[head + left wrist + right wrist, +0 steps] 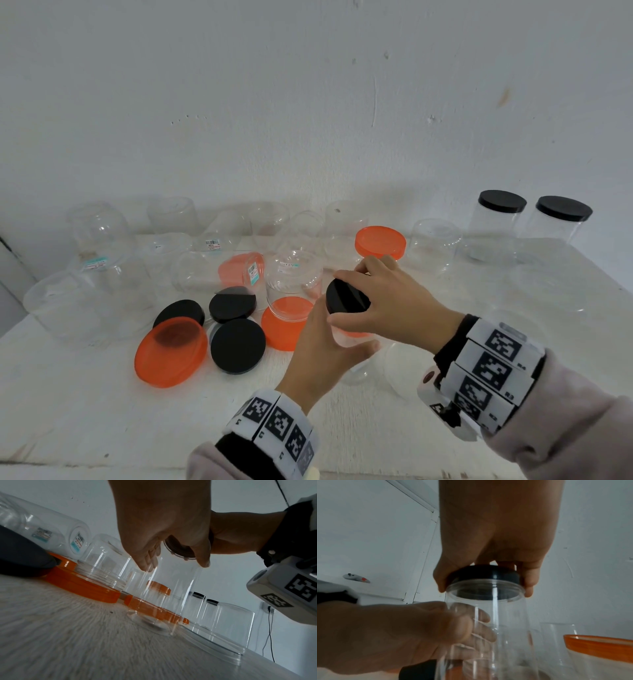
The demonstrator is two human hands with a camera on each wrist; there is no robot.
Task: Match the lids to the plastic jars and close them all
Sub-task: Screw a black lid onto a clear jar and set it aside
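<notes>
A person's left hand (322, 346) wraps around a clear, empty plastic jar (486, 628) standing upright near the front of a white table (85, 411). The right hand (387, 298) grips a round black lid (346, 297), tilted on the jar's mouth.

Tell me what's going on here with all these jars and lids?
A person is capping a clear jar. The left hand grips its body while the right hand holds a black lid on its mouth; whether it is screwed tight cannot be told. Two black-lidded jars stand closed at the back right. Many open jars and loose orange and black lids lie on the white table.
</notes>
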